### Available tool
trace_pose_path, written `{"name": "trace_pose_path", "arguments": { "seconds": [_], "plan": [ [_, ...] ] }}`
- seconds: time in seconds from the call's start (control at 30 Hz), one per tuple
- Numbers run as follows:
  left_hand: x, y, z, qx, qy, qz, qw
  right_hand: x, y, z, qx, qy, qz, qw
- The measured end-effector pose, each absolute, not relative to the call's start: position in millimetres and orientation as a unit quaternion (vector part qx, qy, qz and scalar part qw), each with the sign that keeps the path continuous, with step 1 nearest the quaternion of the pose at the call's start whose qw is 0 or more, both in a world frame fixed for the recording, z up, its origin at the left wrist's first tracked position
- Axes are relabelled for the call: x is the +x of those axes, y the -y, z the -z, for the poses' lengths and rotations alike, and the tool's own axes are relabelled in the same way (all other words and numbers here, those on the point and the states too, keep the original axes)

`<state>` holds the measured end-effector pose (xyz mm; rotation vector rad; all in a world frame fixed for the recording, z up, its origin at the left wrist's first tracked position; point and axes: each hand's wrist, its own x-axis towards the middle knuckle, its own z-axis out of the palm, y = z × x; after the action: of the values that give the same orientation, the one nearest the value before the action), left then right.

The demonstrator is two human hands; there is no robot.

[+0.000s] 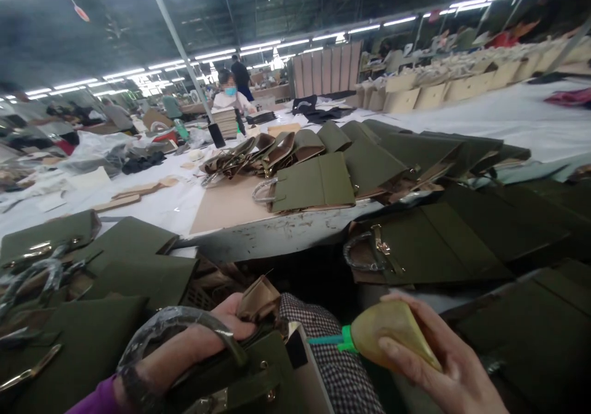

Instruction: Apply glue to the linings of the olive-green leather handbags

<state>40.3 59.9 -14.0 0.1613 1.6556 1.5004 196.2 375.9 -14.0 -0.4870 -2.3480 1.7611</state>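
My left hand (194, 343) grips an olive-green handbag (249, 377) on my lap, fingers through its plastic-wrapped handle (180, 325) and holding a tan flap near the bag's top. My right hand (443, 365) squeezes a yellowish glue bottle (392, 334) with a green nozzle (330, 340) that points left toward the bag's opening edge. The nozzle tip sits just right of the bag, close to it.
Stacks of olive-green bags lie at my left (115, 272), at my right (438, 248) and on the white worktable (175, 208) ahead. A cardboard sheet (226, 205) lies on the table. Other workers sit and stand far back. Tan bags line a far table (462, 88).
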Motion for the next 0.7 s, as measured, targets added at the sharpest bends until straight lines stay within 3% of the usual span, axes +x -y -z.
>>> {"name": "trace_pose_path", "arguments": {
  "seconds": [0.3, 0.7],
  "plan": [
    [38.4, -80.5, -15.4, 0.013, -0.713, -0.52, 0.47, 177.8, -379.0, 11.8, -0.099, 0.841, -0.524, 0.087],
    [36.8, -77.7, -6.4, 0.051, -0.699, -0.534, 0.473, 173.3, -381.8, 4.1, -0.067, 0.862, -0.491, 0.106]
  ]
}}
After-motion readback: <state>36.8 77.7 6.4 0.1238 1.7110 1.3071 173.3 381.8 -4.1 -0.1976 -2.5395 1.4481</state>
